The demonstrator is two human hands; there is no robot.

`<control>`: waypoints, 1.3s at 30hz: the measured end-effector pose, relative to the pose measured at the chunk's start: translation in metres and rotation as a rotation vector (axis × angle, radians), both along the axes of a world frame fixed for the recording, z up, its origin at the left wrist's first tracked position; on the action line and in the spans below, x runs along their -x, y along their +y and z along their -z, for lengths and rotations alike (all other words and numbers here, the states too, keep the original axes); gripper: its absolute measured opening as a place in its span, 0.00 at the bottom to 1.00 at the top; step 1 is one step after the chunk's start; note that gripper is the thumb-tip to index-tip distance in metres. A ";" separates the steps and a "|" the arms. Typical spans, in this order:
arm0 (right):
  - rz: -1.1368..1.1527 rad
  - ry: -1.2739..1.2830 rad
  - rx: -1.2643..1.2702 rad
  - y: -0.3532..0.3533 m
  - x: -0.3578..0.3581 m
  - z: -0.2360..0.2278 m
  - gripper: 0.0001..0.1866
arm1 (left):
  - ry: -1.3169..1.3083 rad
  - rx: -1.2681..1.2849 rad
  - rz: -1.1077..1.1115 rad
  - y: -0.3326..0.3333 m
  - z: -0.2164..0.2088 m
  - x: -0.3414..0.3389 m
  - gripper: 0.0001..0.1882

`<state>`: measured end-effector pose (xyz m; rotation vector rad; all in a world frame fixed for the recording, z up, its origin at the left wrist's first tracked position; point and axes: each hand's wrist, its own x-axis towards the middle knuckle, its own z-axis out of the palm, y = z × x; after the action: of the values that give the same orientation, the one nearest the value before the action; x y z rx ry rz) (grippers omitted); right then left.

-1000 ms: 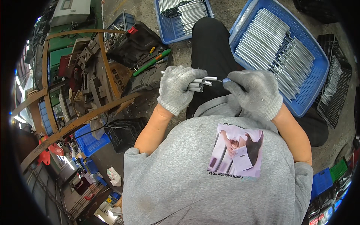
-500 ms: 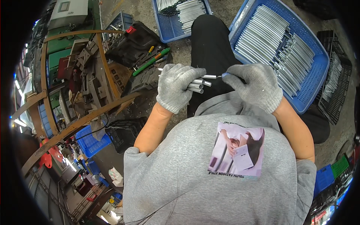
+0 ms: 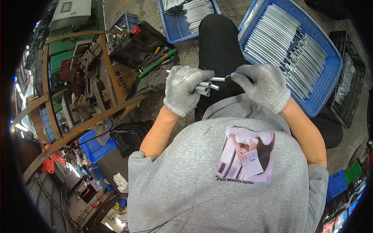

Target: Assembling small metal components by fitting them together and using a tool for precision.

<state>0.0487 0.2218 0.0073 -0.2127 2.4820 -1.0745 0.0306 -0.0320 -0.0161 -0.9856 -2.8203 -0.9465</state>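
My left hand, in a grey knit glove, is closed around several slim silver metal tubes. One tube sticks out farther right than the others, under the thumb. My gloved right hand pinches a small blue-ended tool between thumb and fingertips. From it a thin, bent metal tip reaches to the open end of that tube. Whether the tip is inside the tube or only touching it, I cannot tell. Both hands are held above my lap.
At the right, a big blue basket holds rows of silver tubes; a smaller blue basket with more tubes stands ahead. Beyond the big one is a black crate. A wooden-framed bench and an open black tool case lie left.
My right hand has turned slightly and lowered its wrist; more of the thin metal tip shows at the tube's end. The left hand keeps its grip, shifted slightly right.
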 end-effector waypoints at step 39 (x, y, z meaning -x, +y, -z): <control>-0.104 0.296 -0.094 0.008 -0.005 0.008 0.13 | -0.293 0.133 -0.057 0.001 -0.005 -0.004 0.12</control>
<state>0.0536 0.2299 -0.0011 -0.4987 2.7384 -0.9384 0.0346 -0.0306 -0.0112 -0.8320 -3.1708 -0.9826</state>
